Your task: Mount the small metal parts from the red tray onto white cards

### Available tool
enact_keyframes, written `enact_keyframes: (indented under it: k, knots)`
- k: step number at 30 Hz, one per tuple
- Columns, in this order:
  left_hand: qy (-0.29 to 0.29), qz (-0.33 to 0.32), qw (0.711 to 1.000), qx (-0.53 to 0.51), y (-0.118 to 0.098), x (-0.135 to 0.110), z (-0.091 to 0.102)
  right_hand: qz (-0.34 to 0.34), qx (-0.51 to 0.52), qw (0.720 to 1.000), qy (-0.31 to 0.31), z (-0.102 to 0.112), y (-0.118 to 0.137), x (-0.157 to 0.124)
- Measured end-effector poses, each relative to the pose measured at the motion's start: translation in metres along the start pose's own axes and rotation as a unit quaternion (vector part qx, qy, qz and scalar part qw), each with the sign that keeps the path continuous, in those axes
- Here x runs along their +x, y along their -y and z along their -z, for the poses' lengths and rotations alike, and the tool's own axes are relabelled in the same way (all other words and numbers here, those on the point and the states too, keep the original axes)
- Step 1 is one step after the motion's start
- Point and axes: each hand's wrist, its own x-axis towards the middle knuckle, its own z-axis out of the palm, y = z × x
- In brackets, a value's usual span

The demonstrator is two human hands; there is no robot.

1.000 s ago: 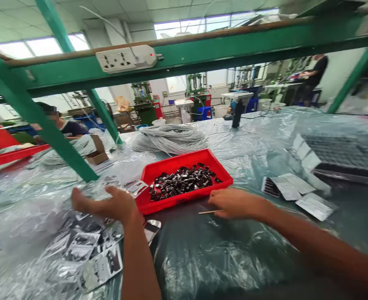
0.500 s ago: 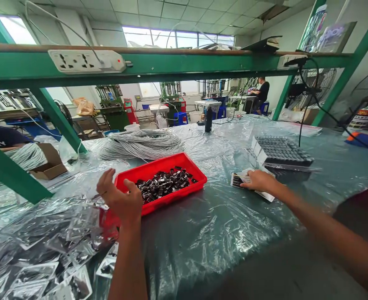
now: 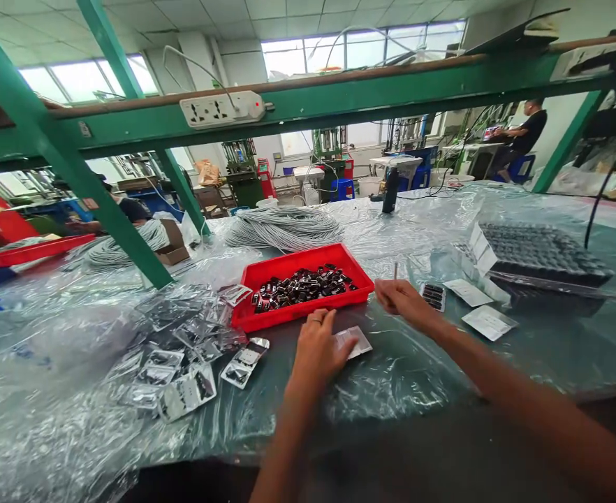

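My left hand [image 3: 317, 353] rests low in front of the red tray [image 3: 302, 316], its thumb apart from the fingers and lying over a small clear-and-white packet [image 3: 359, 342]. By the tray's right corner my right hand [image 3: 403, 302] is closed, and a thin upright stick [image 3: 396, 270] pokes up from its fingers; its exact kind is unclear. Many small shiny black pieces [image 3: 308, 285] fill the tray. Just past my right hand lies a small packet with dark pieces [image 3: 433, 296], beside two whitish packets [image 3: 468, 293] [image 3: 489, 322].
Filled packets [image 3: 187, 392] lie heaped at left on the plastic sheeting. A grey cable coil [image 3: 284, 229] and a black bottle [image 3: 390, 191] stand behind the tray. To the right is a stack of black moulded trays [image 3: 543, 253]. A green shelf frame [image 3: 371, 92] crosses overhead; a person [image 3: 529, 136] sits far back.
The view has swung left. My left hand has come from the tray's left end to the packet in front of it. My right hand has left the packets at right for the tray's corner.
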Motion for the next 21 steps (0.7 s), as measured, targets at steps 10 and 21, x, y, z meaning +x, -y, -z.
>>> enact_keyframes:
  k: [10,21]
  knots:
    - [0.106,0.052,0.989,0.093,-0.013,-0.027,-0.017,-0.052,0.282,0.958,-0.027,-0.079,-0.029,0.026]
    - [0.107,0.054,0.987,0.11,-0.013,-0.029,-0.019,-0.082,0.273,0.959,0.008,-0.084,-0.026,0.001]
